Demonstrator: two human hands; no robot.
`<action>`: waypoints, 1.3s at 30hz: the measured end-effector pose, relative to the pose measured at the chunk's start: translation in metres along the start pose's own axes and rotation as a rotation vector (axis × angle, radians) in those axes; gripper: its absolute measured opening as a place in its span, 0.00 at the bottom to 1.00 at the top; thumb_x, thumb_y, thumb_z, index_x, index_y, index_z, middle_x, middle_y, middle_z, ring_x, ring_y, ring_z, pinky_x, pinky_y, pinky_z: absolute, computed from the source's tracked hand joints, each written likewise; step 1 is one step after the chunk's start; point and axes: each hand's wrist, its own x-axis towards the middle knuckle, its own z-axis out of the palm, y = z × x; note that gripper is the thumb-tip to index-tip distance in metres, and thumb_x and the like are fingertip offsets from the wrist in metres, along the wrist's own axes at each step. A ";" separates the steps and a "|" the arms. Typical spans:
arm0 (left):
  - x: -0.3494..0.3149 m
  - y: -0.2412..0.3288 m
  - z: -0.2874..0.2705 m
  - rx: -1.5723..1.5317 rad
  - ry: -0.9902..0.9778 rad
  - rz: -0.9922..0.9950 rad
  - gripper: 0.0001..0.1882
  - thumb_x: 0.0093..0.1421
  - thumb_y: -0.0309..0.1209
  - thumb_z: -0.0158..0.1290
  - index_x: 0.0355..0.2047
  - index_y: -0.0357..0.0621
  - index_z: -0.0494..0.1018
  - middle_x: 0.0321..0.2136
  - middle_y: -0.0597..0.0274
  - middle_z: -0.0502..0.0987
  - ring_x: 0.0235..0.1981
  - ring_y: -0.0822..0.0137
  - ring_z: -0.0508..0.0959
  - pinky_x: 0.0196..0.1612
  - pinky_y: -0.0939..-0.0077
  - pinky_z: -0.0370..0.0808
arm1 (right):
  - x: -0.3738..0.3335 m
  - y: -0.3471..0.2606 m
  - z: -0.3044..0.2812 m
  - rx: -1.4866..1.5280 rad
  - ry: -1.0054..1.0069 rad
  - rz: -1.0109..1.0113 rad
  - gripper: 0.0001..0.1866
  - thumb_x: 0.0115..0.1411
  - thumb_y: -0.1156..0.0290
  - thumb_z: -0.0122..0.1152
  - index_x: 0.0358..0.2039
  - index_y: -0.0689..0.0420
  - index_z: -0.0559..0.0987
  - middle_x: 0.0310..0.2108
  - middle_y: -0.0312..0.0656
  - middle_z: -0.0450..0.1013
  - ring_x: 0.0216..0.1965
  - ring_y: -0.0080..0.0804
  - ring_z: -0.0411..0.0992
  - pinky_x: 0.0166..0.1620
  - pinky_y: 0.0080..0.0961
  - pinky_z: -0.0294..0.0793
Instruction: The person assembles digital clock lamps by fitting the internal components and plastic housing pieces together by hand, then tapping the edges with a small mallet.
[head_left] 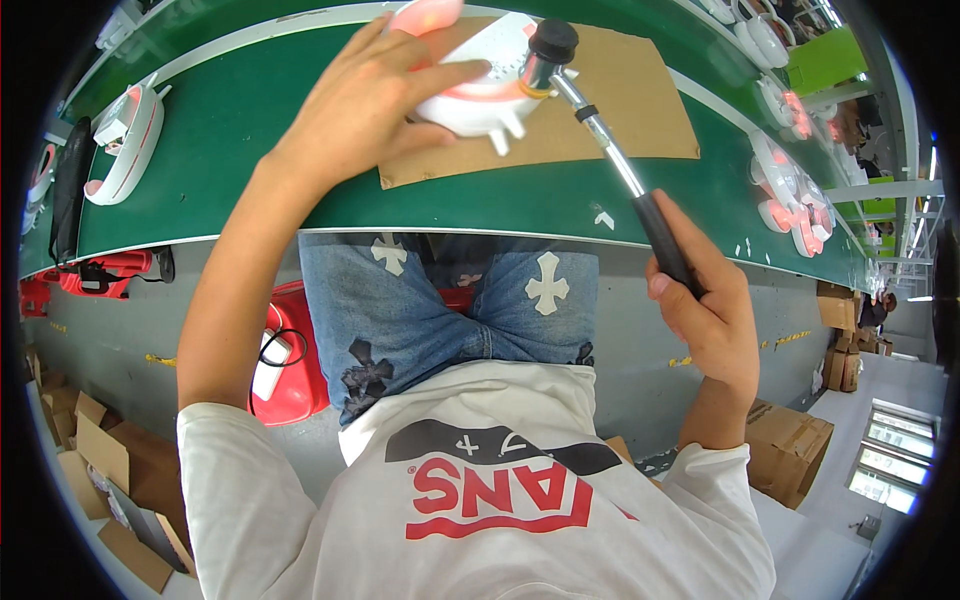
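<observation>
My right hand [705,315] is wrapped round the black grip of a mallet [612,150], which has a shiny metal shaft and a black rubber-capped head. The mallet's head is over the right side of a white and pink plastic housing [468,112]; I cannot tell whether they touch. With fingers spread and thumb at the near edge, my left hand [365,100] holds the left side of this housing and hides part of it. Small holes and short prongs show on the housing. Under it lies a flat sheet of brown cardboard [625,100].
The green worktable [225,150] bears a curved white housing [130,145] and a black pouch-like thing [70,190] at left. Several white and pink parts [795,210] lie at right. Below are a red stool [300,390] and cardboard boxes [788,450].
</observation>
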 end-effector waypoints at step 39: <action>-0.011 -0.002 0.020 -0.182 0.064 0.030 0.22 0.45 0.38 0.68 0.38 0.39 0.77 0.33 0.52 0.76 0.41 0.51 0.74 0.56 0.57 0.68 | -0.019 -0.013 0.031 -0.093 0.042 -0.113 0.34 0.58 0.84 0.53 0.67 0.64 0.62 0.24 0.42 0.69 0.24 0.27 0.66 0.32 0.21 0.67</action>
